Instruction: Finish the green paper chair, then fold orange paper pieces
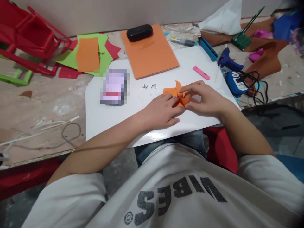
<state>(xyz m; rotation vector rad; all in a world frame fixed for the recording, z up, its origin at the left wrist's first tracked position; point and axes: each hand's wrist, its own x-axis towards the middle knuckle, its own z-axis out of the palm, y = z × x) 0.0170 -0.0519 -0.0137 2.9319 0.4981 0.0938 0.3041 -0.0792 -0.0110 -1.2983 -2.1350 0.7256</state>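
A folded piece of orange paper (169,91) lies on the white board (140,117), with a narrow flap standing up near its middle. My left hand (161,110) rests over its near left part, fingers bent and pressing on the paper. At the right side, my right hand (206,98) has thumb and fingers closed around the folded part. My fingers hide much of the folds. Beyond my right hand lies a small pink cutter (201,72). Small dark scraps (148,86) are left of the paper.
A blurred phone (114,87) lies left. Behind are a large orange sheet (152,60), a black case (139,32) and coloured paper (88,53). To the right are a blue stapler (208,49), a glue gun (229,60) and a blue device (236,84) with black cable.
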